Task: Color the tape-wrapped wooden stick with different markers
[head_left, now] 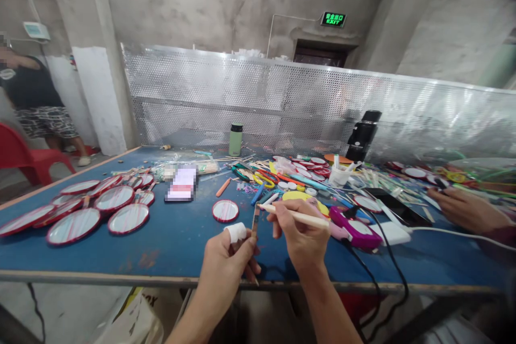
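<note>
My left hand (229,258), with white tape wrapped round one fingertip, is closed and pinches a thin wooden stick (255,224) held upright over the near edge of the blue table (177,236). My right hand (300,236) grips a white pen-shaped tool (296,215) whose tip touches the top of the stick. A small round red-rimmed mirror (225,210) lies on the table just beyond my left hand.
Several red-rimmed round mirrors (80,209) lie at the left. A magenta glue gun (355,231) with a black cable, scissors (262,178), a green bottle (235,140) and craft clutter fill the middle. Another person's hand (463,207) rests at right; a person stands far left by a red chair (24,158).
</note>
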Available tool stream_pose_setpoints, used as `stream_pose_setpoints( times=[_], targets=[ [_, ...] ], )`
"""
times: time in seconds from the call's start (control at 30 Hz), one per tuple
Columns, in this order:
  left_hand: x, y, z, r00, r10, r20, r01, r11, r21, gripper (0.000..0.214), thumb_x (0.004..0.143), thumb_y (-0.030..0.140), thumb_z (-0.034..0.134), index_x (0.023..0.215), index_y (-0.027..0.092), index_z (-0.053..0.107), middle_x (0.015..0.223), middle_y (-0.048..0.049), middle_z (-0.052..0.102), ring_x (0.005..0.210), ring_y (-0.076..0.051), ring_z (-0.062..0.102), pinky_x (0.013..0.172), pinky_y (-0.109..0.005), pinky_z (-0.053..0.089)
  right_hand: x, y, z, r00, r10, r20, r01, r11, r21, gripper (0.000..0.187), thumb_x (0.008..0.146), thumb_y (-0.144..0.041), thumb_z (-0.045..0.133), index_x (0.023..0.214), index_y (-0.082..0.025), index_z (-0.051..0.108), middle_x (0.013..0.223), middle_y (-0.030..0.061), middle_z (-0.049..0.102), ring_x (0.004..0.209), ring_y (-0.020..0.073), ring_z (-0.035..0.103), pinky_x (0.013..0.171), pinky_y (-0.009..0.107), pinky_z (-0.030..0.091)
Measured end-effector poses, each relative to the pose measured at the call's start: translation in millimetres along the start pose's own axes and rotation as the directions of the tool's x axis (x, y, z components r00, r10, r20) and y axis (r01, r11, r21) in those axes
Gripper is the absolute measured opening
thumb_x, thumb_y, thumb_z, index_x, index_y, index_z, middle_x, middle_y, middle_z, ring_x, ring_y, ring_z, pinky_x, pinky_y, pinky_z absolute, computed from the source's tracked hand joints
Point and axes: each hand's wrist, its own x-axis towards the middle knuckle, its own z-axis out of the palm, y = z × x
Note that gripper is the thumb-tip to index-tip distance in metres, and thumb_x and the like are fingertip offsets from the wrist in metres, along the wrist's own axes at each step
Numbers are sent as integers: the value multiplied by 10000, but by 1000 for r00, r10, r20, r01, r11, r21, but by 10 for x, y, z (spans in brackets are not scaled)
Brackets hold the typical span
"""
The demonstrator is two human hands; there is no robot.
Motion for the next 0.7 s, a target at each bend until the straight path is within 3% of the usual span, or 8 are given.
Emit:
stream_pose_setpoints(
  times=[0.17,0.37,0.57,0.7],
  targets=[
    [5,14,-12,1000,-7,13,8,1000,-10,213,782,339,656,768,129,627,607,1,617,425,-113,590,363,-194,489,-17,-14,11,998,-30,-56,30,999,-15,166,856,-278,619,736,-166,648,585,-6,639,364,72,502,343,202,391],
    [21,-4,-11,1000,-7,4,7,1000,-24,219,773,344,668,775,128,636,604,3,616,422,-113,588,361,-194,485,-27,-2,20,999,-44,-29,42,997,-60,152,855,-276,622,754,-168,658,582,-10,630,358,68,492,335,195,379],
    [22,30,-10,1000,-21,19,22,999,-39,230,765,352,674,758,125,632,610,-6,622,423,-117,591,358,-199,483,-29,23,11,987,-119,-111,108,990,-95,174,858,-266,617,715,-172,646,580,-10,624,372,72,492,364,212,413],
    [16,36,-7,1000,-19,15,20,999,-42,234,760,355,677,759,124,633,611,-8,624,422,-118,591,358,-200,480,-35,59,-8,987,-141,-78,129,981,-143,151,856,-262,622,731,-183,655,577,-6,627,443,99,550,401,220,440]
  ],
)
